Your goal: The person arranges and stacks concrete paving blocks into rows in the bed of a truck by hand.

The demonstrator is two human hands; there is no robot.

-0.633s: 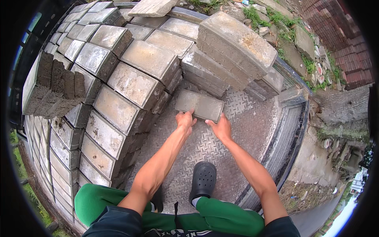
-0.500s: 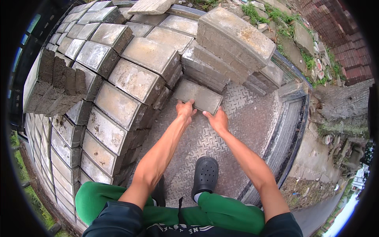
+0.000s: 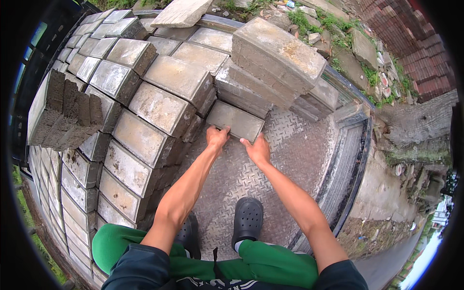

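A grey rectangular concrete paving block (image 3: 235,120) sits low in the corner where two block stacks meet, by the metal tread-plate floor. My left hand (image 3: 217,137) grips its near edge towards the left, fingers bent and a fingertip on the top face. At the near right corner, my right hand (image 3: 256,149) holds the same block, thumb on top and the other fingers mostly hidden below. Whether the block's underside touches what lies beneath cannot be seen. Just behind it rises a stack of blocks (image 3: 278,50) standing higher than the others near it.
Stepped rows of paving blocks (image 3: 141,126) fill the left side. A tilted cluster (image 3: 65,116) lies on top there. My dark clogs (image 3: 248,220) stand on the tread-plate floor (image 3: 290,164). A raised metal edge (image 3: 338,179) bounds it at right; beyond are rubble, grass and reddish stacks (image 3: 396,29).
The whole view has shifted slightly, so the stacks appear a little lower and further left. Both hands stay on the block. More of my left clog shows.
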